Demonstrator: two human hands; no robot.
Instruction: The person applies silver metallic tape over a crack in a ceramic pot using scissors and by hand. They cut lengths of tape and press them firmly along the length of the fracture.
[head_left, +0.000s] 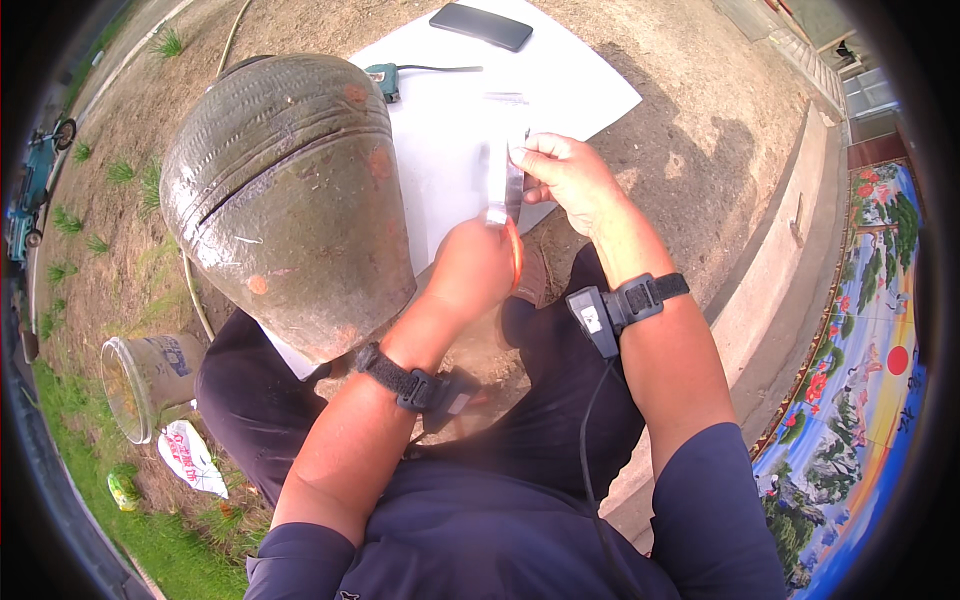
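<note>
My left hand (472, 268) is closed around scissors with an orange handle (516, 252); its fingers mostly hide the grip. Just above it, a shiny silver strip (508, 190), like foil tape, stands over the white board (440, 130). Fingertips of my right hand (568, 178) pinch this strip along its right side. The scissors' blades meet or overlap the strip's lower end; glare hides exactly how. Left of my hands is a big grey-brown glazed jar (290, 210) with ridged bands and a dark line, perhaps a crack, across its side.
A teal tape measure (384, 82) with its blade pulled out lies beside the jar. A black phone (482, 26) rests on the board's far edge. At left are a clear plastic bucket (150, 385) and a white bag (192, 458); a concrete step (780, 235) runs along the right.
</note>
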